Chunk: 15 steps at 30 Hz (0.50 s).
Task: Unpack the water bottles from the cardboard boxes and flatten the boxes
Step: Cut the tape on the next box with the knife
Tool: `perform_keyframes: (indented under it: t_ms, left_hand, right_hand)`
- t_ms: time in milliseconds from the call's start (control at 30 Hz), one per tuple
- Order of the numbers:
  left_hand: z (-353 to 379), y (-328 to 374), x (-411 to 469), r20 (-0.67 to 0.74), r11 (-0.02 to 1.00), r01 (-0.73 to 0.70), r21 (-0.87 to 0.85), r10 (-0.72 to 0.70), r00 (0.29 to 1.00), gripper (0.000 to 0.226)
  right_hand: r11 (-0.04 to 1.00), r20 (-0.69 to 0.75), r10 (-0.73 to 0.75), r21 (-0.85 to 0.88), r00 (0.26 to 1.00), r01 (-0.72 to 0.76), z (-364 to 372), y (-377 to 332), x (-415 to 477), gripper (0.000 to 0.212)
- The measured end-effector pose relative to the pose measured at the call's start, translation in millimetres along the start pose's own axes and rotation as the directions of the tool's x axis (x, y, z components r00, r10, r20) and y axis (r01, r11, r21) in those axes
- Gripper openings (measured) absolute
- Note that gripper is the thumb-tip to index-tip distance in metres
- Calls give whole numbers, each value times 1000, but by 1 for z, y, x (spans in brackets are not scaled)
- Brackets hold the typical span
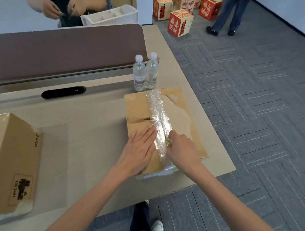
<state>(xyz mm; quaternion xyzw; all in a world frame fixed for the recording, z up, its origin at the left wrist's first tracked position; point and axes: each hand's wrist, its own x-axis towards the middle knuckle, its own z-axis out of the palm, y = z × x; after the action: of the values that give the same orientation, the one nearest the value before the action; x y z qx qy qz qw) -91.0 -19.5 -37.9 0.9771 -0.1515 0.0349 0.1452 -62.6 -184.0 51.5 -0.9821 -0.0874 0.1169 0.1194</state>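
On the table (93, 129), near its right edge, a cardboard box (139, 107) lies with shiny tape (158, 115) along its middle. The left hand (139, 148) presses it, fingers straight and together. The right hand (181, 149) pinches a small tool (168, 140) at the tape. Two water bottles (139, 73) stand upright just behind the box.

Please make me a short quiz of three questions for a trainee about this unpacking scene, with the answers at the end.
1. True or false: the left hand lies flat on the taped cardboard box.
2. How many water bottles stand upright on the table beyond that box? A) one B) two C) four
3. Fill the gap: the right hand holds a small tool at the clear ____ that runs along the box top.
Key: 1 true; 2 B; 3 tape.
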Motion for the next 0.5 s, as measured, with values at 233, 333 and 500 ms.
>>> perform_keyframes:
  t_ms: [233,333,500]
  left_hand:
    - [10,10,-8,-33,997,62,48,-60,998,54]
    - [11,10,-7,-31,997,73,38,-72,997,54]
    - [11,10,-6,-46,996,90,29,-89,995,54]
  right_hand:
    - [999,-14,-30,12,999,30,8,12,-29,25]
    - [999,-18,-19,51,1000,20,9,16,-39,28]
    - [998,9,-11,64,1000,10,9,22,-56,28]
